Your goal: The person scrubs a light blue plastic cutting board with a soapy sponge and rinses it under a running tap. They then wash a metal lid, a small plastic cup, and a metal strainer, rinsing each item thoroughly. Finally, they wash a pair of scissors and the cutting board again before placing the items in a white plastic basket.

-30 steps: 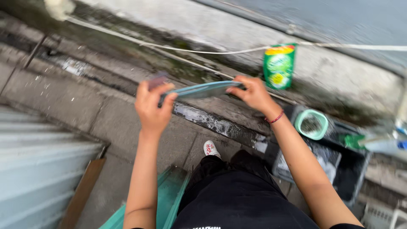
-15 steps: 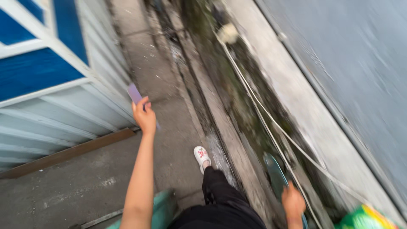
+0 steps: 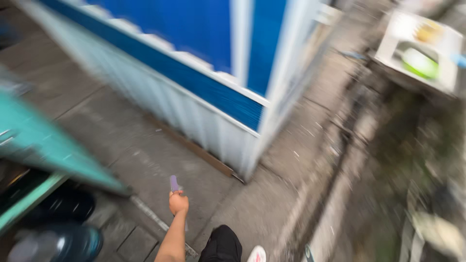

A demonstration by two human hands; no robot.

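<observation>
The view is heavily blurred by motion. My left hand reaches forward over the concrete ground, shut on a small flat purple object that sticks up from the fist. My right hand is out of the frame. A sliver of a teal item shows at the bottom edge, and what holds it is hidden. My dark trouser leg and a white shoe show at the bottom.
A blue and white corrugated wall juts to a corner ahead. At the left are a teal bench edge and dark tubs. On the right runs a grimy drain channel. A white tray holding a green item sits upper right.
The view has swung left, from the ledge and green bottle to the blue wall. My right hand with the teal plate has left the frame. My left hand still holds the purple object.
</observation>
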